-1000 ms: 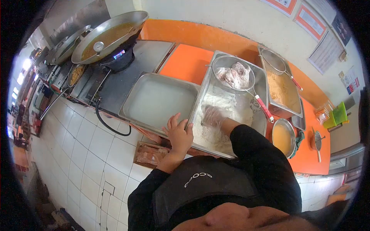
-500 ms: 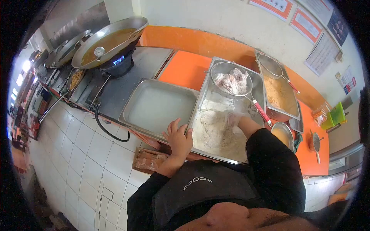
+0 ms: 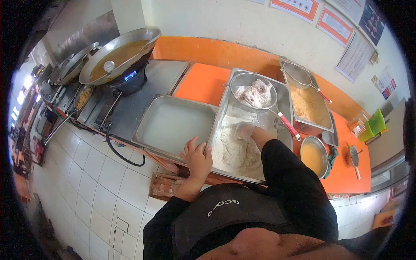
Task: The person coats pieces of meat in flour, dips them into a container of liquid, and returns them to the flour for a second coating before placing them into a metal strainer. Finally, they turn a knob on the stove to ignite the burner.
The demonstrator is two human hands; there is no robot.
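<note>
My left hand rests with its fingers spread at the near corner between a steel tray of cloudy liquid and a deep steel tray of flour. Reaching into the flour tray, my right hand is whitened with flour; its fingers are too blurred and covered to make out. Past it, a strainer with a red and white handle lies across the tray's far part, holding flour-coated pieces.
A wok of oil with a thermometer sits on a lit burner at the left. To the right are a tray of orange-brown crumbs under another strainer, a bowl of yellow liquid and a small pan. A box stands below the counter.
My right hand has moved left and slightly farther in over the flour. My left hand stays at the tray edge. The whole view has shifted a little.
</note>
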